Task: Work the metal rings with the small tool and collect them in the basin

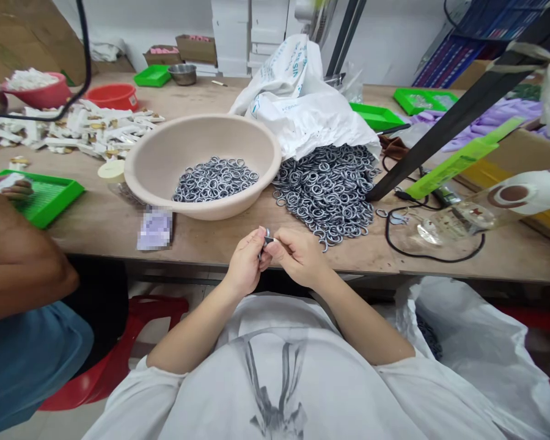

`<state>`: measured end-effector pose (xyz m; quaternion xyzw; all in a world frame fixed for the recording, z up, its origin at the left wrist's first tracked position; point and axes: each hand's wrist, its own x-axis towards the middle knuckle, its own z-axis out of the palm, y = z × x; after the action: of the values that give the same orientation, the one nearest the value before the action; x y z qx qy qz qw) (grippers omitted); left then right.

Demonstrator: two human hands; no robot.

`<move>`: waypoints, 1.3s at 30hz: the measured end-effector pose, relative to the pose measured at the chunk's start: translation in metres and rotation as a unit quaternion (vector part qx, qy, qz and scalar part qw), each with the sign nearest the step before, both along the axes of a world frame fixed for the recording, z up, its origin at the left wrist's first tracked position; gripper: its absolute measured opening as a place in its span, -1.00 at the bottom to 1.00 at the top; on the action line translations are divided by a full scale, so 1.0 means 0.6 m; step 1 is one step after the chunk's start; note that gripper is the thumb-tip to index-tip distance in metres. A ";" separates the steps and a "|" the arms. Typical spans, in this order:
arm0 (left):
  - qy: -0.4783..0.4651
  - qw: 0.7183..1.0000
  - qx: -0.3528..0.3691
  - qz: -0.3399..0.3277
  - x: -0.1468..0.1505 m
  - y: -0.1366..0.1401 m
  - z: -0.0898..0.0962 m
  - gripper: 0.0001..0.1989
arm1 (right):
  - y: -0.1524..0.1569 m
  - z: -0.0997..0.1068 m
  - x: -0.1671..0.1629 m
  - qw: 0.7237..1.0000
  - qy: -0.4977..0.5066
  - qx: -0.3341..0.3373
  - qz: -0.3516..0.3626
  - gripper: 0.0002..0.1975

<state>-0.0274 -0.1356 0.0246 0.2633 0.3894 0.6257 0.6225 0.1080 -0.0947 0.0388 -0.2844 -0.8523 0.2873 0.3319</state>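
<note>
Just past the table's front edge, my left hand is closed in a pinch on a small dark grey ring, mostly covered by the fingers. My right hand meets it from the other side, its thumb and fingers closed around a small dark piece whose kind I cannot make out. Beyond the hands stands a wide beige basin with many similar rings in its bottom. To its right, a heap of grey rings spills from a white printed sack lying on the table.
A co-worker's arm reaches to a green tray at the left, near scattered white pieces. A dark slanted post rises at the right, beside a black cable. An open white bag stands below the table edge.
</note>
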 end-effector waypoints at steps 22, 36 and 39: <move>-0.005 0.997 -0.080 -0.012 -0.037 0.009 -0.015 -0.67 | 0.141 -0.018 -0.024 0.988 -0.066 -0.101 -0.094 -0.66; -0.020 0.998 -0.046 -0.047 0.013 -0.008 0.004 -0.49 | 0.027 -0.032 -0.012 0.942 0.167 -0.292 0.016 -0.57; -0.019 0.999 -0.039 -0.029 0.012 -0.009 0.006 -0.50 | 0.026 -0.025 -0.009 0.969 0.132 -0.205 -0.038 -0.58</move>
<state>-0.0199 -0.1407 0.0281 0.2377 0.3938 0.5962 0.6580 0.1029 -0.0789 0.0238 -0.3383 -0.7125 0.4782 0.3864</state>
